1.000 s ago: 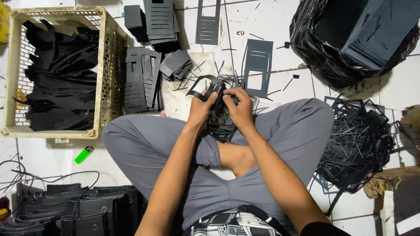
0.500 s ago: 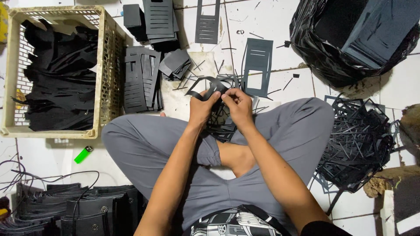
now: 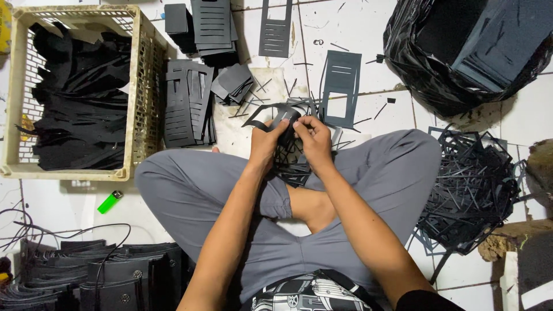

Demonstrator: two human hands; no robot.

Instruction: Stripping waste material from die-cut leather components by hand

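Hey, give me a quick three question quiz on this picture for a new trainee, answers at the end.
1. True or false: both hands hold the black die-cut sheet.
2. What small green thing lies on the floor below the crate?
3. Where is the tangle of cut-out scrap strips: A, by the person's right knee; B, inside the crate?

Key:
1. True: left hand and right hand grip it.
2. A lighter.
3. A.

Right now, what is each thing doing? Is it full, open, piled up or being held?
Left hand: gripping the black cut-out sheet.
Right hand: pinching the same sheet.
Plastic crate: open, filled with black pieces.
Black bag: open, dark sheets inside.
Scrap strips: loose tangled heap on floor.
Slotted sheets: stacked flat.
Green lighter: lying on floor.
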